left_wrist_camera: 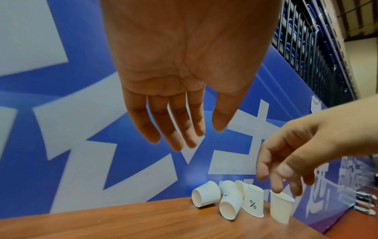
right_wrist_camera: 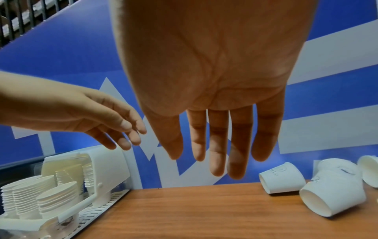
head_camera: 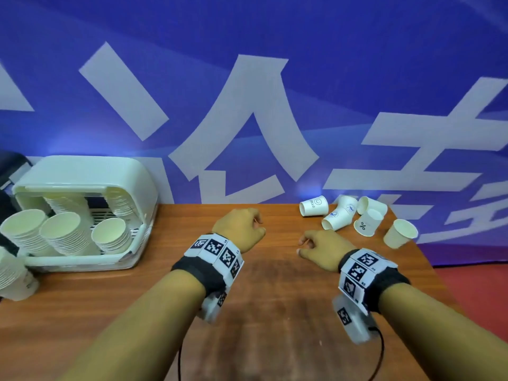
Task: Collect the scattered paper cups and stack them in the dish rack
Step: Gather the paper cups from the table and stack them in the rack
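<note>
Several white paper cups lie scattered at the table's back right: a smiley cup (head_camera: 314, 206) on its side, a tipped cup with a blue logo (head_camera: 339, 217), a "%" cup (head_camera: 367, 223) and an upright plain cup (head_camera: 400, 234). The white dish rack (head_camera: 82, 264) at the back left holds several stacks of cups (head_camera: 63, 235). My left hand (head_camera: 255, 226) hovers mid-table, fingers relaxed and empty, as the left wrist view (left_wrist_camera: 194, 134) shows. My right hand (head_camera: 305, 244) hangs just left of the cups, also empty, fingers straight (right_wrist_camera: 204, 155). The smiley cup (right_wrist_camera: 281, 177) lies beyond its fingertips.
Another cup stack (head_camera: 13, 276) stands outside the rack at the far left edge. The wooden table (head_camera: 275, 298) ends just right of the upright cup, with red floor below. A blue banner wall rises directly behind the table.
</note>
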